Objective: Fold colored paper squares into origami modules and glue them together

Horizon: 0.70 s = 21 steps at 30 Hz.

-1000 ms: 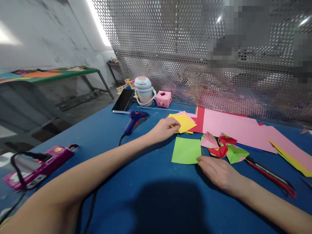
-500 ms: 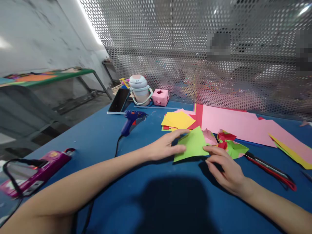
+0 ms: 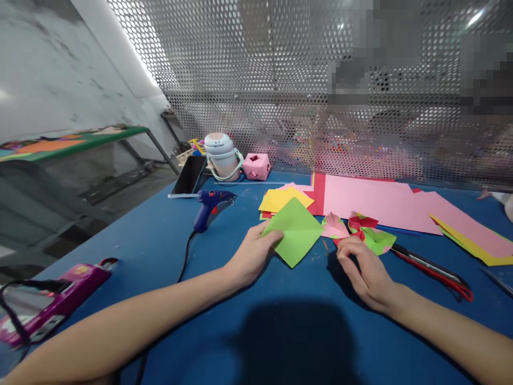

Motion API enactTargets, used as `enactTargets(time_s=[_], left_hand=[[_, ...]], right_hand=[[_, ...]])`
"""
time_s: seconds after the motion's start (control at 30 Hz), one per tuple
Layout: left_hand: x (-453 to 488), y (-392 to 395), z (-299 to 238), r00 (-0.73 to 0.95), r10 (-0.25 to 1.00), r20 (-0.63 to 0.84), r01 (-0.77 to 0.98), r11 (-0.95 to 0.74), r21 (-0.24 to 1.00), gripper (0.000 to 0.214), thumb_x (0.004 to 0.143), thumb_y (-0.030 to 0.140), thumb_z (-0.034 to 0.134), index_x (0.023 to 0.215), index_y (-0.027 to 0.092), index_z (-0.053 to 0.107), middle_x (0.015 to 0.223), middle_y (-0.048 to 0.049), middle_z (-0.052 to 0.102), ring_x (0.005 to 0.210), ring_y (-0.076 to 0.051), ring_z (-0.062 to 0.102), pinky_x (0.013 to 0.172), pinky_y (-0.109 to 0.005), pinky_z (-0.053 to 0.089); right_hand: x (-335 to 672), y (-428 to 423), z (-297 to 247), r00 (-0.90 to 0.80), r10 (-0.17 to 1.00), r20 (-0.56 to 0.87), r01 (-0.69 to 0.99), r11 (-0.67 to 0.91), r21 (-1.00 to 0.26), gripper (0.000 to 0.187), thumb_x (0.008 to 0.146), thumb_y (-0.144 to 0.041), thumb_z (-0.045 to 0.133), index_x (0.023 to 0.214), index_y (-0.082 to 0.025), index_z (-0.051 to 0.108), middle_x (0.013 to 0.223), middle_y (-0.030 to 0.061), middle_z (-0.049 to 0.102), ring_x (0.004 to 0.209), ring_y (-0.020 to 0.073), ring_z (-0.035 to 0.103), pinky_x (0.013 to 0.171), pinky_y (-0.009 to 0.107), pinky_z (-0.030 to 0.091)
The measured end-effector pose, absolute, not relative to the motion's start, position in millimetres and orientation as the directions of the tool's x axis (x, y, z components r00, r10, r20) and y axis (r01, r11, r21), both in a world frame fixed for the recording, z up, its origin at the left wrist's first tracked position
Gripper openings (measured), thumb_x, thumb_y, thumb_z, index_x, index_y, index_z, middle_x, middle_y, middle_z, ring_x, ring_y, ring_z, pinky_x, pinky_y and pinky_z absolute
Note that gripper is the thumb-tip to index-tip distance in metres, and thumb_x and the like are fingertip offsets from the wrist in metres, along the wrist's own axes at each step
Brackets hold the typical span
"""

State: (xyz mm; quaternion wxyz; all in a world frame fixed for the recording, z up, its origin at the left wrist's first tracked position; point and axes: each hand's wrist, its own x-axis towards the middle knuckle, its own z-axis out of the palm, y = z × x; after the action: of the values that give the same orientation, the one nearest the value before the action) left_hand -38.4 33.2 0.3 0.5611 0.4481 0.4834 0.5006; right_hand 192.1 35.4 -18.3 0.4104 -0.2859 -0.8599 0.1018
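Observation:
A square of light green paper [image 3: 294, 232] with a faint crease is pinched at its left corner by my left hand [image 3: 252, 254], thumb on top. It is held just above the blue table, turned so one corner points toward me. My right hand [image 3: 366, 275] is off the paper, to its right, with fingers curled in and nothing visible in them. Just beyond that hand lie folded paper pieces: a pink one [image 3: 334, 226], a red one [image 3: 362, 222] and a green one [image 3: 379, 240]. Yellow paper pieces [image 3: 282, 199] lie stacked behind the green square.
On the blue table [image 3: 208, 331] are a blue glue gun [image 3: 208, 206], purple power strip [image 3: 60, 302], phone [image 3: 190, 175], lidded container [image 3: 223, 156] and pink paper cube [image 3: 256, 166]. Large pink sheets [image 3: 368, 200] and a red-handled tool [image 3: 436, 271] lie right. A perforated metal screen [image 3: 248, 80] stands behind.
My right hand has let go of the green paper. My left hand has turned the square and drawn it left, its grip now at one corner. The view has shifted slightly.

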Motion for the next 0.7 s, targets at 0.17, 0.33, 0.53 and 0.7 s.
enactTargets(time_s=[0.17,0.33,0.53,0.7], left_hand=[[-34.9,31.5,-3.8,0.084,0.964,-0.252,-0.395,0.265,0.88,0.026,0.067,0.013,0.064,0.092,0.011,0.065,0.094,-0.0102,0.07,0.082,-0.019,0.066,0.071,-0.025,0.052],[-32.8,25.6,-2.2,0.123,0.957,-0.264,-0.428,0.291,0.856,0.028,0.067,0.012,0.065,0.095,0.011,0.065,0.098,-0.0109,0.07,0.087,-0.022,0.066,0.076,-0.028,0.053],[-34.5,27.2,-4.1,0.115,0.959,-0.258,-0.424,0.283,0.86,0.03,0.066,0.013,0.066,0.096,0.012,0.065,0.1,-0.0117,0.07,0.089,-0.023,0.066,0.079,-0.03,0.053],[-35.9,28.9,-6.0,0.126,0.957,-0.261,-0.438,0.289,0.851,0.025,0.067,0.013,0.066,0.092,0.012,0.066,0.099,-0.011,0.07,0.088,-0.021,0.066,0.08,-0.028,0.052]], right_hand=[[191.0,42.7,-14.2,-0.548,0.552,0.629,0.603,0.781,-0.16,0.024,0.09,-0.018,0.039,0.067,-0.019,0.045,0.064,0.002,0.053,0.063,0.0162,0.047,0.066,0.033,0.035],[190.5,43.7,-16.3,-0.493,0.567,0.66,0.661,0.737,-0.138,0.018,0.087,-0.018,0.048,0.07,-0.017,0.051,0.071,0.003,0.062,0.07,0.0168,0.054,0.071,0.033,0.031],[193.0,45.1,-19.3,-0.505,0.547,0.668,0.626,0.765,-0.154,0.013,0.087,-0.02,0.05,0.074,-0.018,0.054,0.071,0.0004,0.063,0.067,0.0151,0.055,0.071,0.032,0.03],[192.2,40.9,-14.8,-0.563,0.504,0.655,0.605,0.791,-0.09,0.027,0.09,-0.019,0.044,0.063,-0.018,0.048,0.057,-0.0007,0.053,0.056,0.0131,0.044,0.067,0.032,0.032]])
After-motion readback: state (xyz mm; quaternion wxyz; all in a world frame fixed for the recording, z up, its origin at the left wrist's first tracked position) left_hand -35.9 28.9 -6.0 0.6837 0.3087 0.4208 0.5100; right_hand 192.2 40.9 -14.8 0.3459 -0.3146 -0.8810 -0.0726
